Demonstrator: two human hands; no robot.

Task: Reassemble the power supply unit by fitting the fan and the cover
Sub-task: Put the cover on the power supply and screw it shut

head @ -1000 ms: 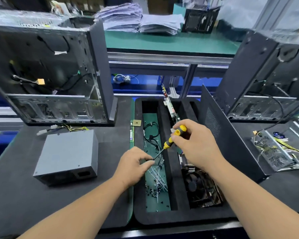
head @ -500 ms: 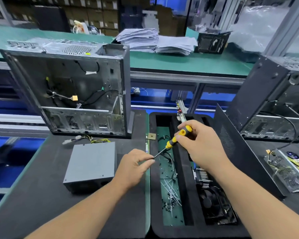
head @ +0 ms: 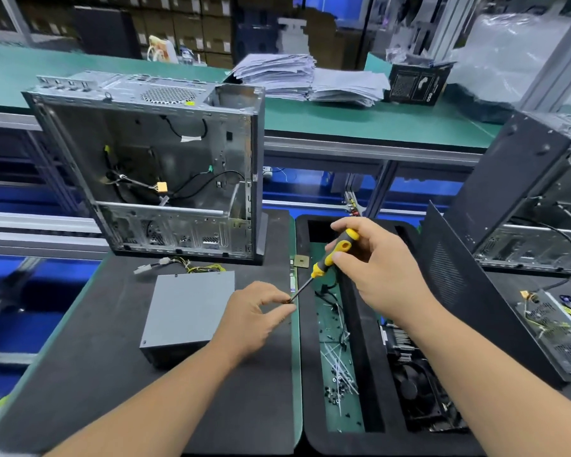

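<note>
The big open computer case (head: 165,173) stood at the back. Just in front of it, the gray power supply unit (head: 188,311) lay on the black mat with its cover on. The right hand (head: 376,268) gripped the yellow screwdriver (head: 327,262). The left hand (head: 254,318) pinched something tiny at its tip, probably a screw. It looked like the screw was being loaded. Next, it would need carrying to a hole in the cover.

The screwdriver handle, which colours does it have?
Yellow and black handle, seen in the head view.
</note>
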